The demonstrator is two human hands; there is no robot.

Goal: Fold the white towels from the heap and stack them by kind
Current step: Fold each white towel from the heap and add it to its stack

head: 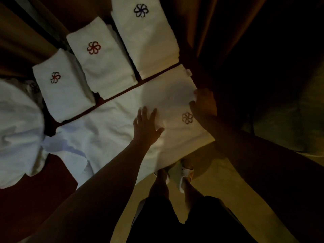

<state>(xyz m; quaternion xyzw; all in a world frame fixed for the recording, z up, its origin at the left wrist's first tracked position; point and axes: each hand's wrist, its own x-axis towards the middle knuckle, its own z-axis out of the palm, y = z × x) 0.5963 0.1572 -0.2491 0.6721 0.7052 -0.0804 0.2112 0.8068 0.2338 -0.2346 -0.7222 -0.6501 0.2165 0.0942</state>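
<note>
A long white towel [112,127] lies spread across the dark red table, a brown flower mark near its right end. My left hand [146,125] lies flat on it with fingers straight, left of the mark. My right hand [203,102] grips the towel's right edge, fingers curled round the cloth. Behind it stand three folded stacks: a small one [64,95], a middle one [103,67] and a large one [149,41], each with a flower mark on top. The heap of unfolded towels [19,130] sits at the left.
The dark red table [26,204] shows at lower left, its front edge running toward my feet in white sandals [185,174] on a pale floor. Brown curtains [219,32] hang behind and to the right of the stacks.
</note>
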